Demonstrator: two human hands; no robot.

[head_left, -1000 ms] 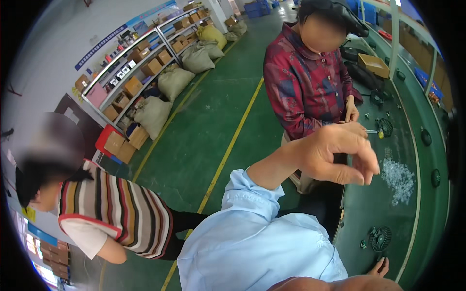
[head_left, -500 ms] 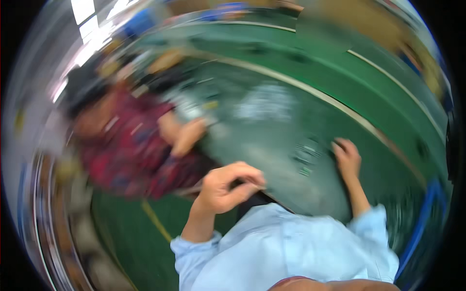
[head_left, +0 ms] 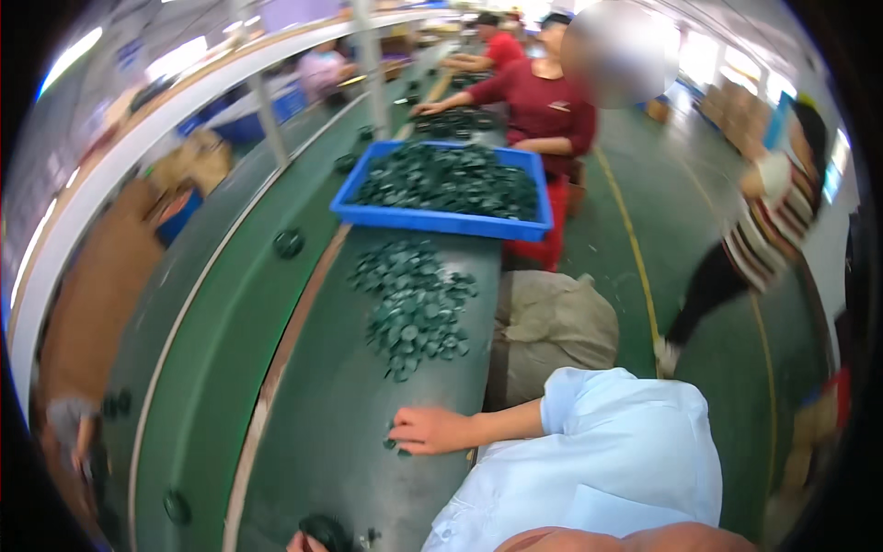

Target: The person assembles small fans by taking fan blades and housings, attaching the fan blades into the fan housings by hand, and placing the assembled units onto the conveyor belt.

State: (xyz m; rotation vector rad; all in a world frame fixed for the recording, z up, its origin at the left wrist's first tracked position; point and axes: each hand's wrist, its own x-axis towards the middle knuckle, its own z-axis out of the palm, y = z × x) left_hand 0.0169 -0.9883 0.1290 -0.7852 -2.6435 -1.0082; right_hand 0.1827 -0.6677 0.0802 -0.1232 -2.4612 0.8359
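Note:
My right hand (head_left: 428,431) reaches out over the dark green worktable (head_left: 331,405). Its fingers are curled down on small dark green round pieces (head_left: 390,442) that show at the fingertips. Only a few fingers of my left hand (head_left: 308,544) come into view at the lower edge. They close against a black round part (head_left: 322,531), and the rest of that hand is cut off. Beside it lie a few tiny dark bits (head_left: 369,536). Further up the table spreads a loose pile of small dark green discs (head_left: 409,308).
A blue tray (head_left: 441,221) heaped with dark pieces stands beyond the pile. Left of the table runs a green conveyor belt (head_left: 225,368) carrying black round parts (head_left: 288,243). A full sack (head_left: 556,322) stands at right. Co-workers sit further along; a person in stripes (head_left: 768,230) stands in the aisle.
My view has swung right, from a person in a patterned red top to the table's other end. My right hand, earlier at the table with spread fingers, is now curled over small pieces.

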